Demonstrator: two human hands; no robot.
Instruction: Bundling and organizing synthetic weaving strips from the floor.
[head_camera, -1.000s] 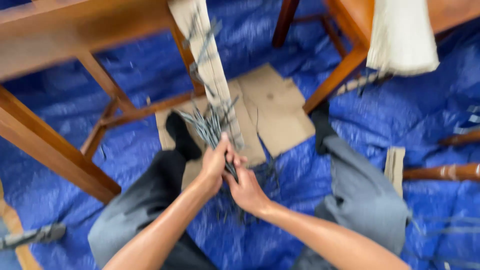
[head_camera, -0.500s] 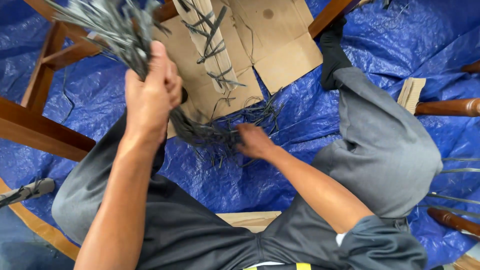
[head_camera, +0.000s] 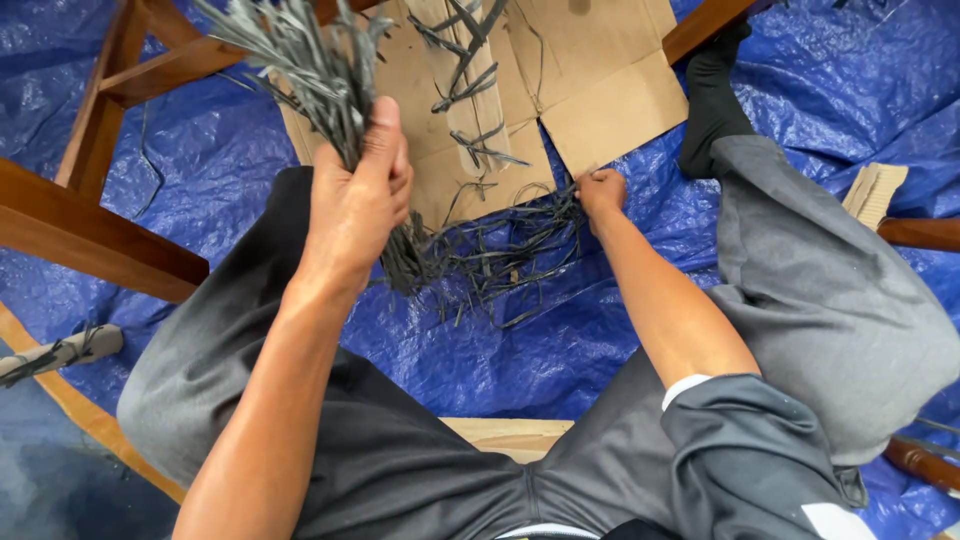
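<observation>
My left hand (head_camera: 358, 195) is raised and grips a thick bundle of grey flat strips (head_camera: 300, 70), whose ends fan out above the fist and trail down below it. More loose grey strips (head_camera: 500, 255) lie spread on the blue tarp between my legs. My right hand (head_camera: 601, 190) reaches down to the far end of that loose pile, fingers pinched on a few strands at the edge of a flattened cardboard sheet (head_camera: 600, 90). I sit with both legs in grey trousers spread apart.
A blue tarp (head_camera: 200, 150) covers the floor. Wooden furniture legs and rails (head_camera: 90, 230) stand at the left and top. A pale wooden slat wrapped with grey strips (head_camera: 470, 80) lies on the cardboard. Another wooden leg (head_camera: 920, 232) is at the right.
My left hand has lifted the bundle of strips up from the pile, and the view has tilted down. My right hand has moved out to the far end of the loose strips.
</observation>
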